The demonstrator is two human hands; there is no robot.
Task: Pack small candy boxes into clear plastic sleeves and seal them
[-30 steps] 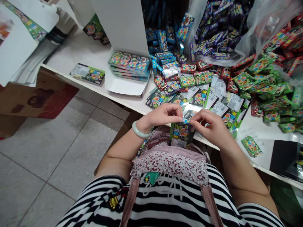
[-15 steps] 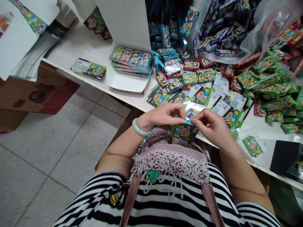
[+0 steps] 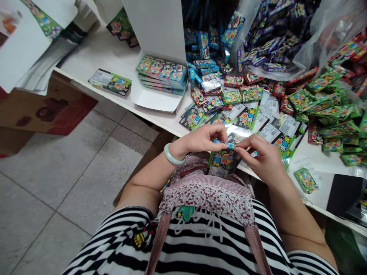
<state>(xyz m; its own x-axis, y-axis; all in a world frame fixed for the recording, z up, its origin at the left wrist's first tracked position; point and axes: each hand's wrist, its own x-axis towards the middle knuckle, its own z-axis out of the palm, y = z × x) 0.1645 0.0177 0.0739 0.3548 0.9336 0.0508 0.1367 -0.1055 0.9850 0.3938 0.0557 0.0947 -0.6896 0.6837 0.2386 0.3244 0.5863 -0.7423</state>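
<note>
My left hand, with a pale green bangle on its wrist, pinches the left end of a small blue printed box. The right end of this box is between the thumb and fingers of my right hand. Only a narrow blue side of it shows. Just below it, a black and green printed packet stands against the apron in my lap. Whether the blue box is partly inside the packet I cannot tell. Another bit of blue print shows under my right fingers.
Flat printed packets lie along the table edge beyond my hands. Loose green boxes and bagged purple boxes are heaped behind. An open white carton holds stacked colourful boxes. A single green box lies at right.
The blue strip between my fingers shows more clearly, and my right hand's fingers have shifted slightly right. The whole view has moved a little.
</note>
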